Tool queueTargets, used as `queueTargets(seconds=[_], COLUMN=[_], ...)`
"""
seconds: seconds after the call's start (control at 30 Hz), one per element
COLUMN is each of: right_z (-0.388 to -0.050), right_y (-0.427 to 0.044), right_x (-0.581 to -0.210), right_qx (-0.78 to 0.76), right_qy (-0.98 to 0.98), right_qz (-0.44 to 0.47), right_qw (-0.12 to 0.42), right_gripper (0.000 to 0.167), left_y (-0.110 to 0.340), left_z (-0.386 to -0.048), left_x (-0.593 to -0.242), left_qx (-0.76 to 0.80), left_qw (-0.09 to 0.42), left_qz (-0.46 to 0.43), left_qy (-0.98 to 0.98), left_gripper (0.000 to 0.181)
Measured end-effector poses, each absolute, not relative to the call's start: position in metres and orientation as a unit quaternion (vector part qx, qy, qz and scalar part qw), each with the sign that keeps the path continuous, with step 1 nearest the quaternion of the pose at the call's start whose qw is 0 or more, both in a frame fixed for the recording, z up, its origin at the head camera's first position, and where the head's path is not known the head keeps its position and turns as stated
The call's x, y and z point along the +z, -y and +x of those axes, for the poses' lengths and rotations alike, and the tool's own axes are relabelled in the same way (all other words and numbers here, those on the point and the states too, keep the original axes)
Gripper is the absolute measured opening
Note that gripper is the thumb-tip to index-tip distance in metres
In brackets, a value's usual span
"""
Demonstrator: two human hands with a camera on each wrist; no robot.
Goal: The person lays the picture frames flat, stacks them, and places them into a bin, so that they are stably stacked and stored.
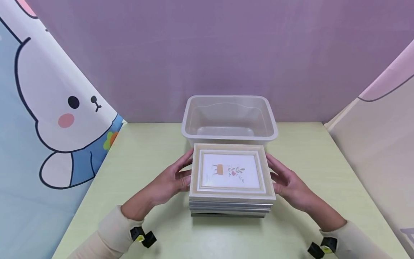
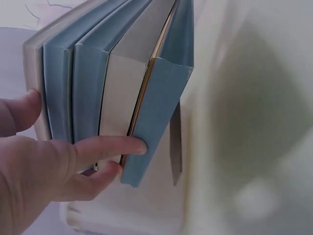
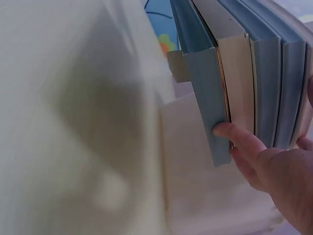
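Observation:
A stack of several picture frames (image 1: 231, 196) is in front of me, the top one cream with a small plant-and-chair print. Against its left side my left hand (image 1: 166, 185) presses fairly straight fingers; the left wrist view shows the thumb beside the top frame and the forefinger reaching a low blue-looking frame (image 2: 159, 103). My right hand (image 1: 292, 189) touches the opposite side the same way, its forefinger on a low frame edge (image 3: 208, 98) in the right wrist view. A flat piece, like a stand leg (image 2: 176, 147), juts below the stack. Whether the stack rests on the table I cannot tell.
Just behind the stack stands a translucent plastic bin (image 1: 229, 137), nothing visible inside. The pale green table (image 1: 152, 144) meets a purple backdrop (image 1: 207, 54). A curtain with a cartoon animal (image 1: 51, 108) hangs at the left, a pale one (image 1: 381, 144) at the right.

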State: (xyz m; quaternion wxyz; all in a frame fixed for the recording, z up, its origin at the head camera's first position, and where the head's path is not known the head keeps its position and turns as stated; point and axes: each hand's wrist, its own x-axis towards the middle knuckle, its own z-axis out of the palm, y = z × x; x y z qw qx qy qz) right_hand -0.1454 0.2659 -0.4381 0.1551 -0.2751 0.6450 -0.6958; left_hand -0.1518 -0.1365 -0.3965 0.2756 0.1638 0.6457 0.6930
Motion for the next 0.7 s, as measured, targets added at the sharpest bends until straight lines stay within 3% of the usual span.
queueTargets(seconds=[0.37,0.7], right_z=[-0.152,-0.159], right_y=[-0.267,-0.265], right_x=[-0.399,-0.361], right_qx=[-0.685,-0.702], right_qy=[-0.654,-0.623], right_qz=[-0.286,-0.296], right_qw=[0.149,0.177], right_gripper=[0.084,0.084], left_y=[0.138,0.141], left_z=[-0.159,-0.163], left_x=[-0.359,-0.322], left_qx=[0.675,0.663], left_qw=[0.264,0.250], left_qz=[0.174,0.181], left_qy=[-0.666,-0.682], left_gripper=[0.096,0.094])
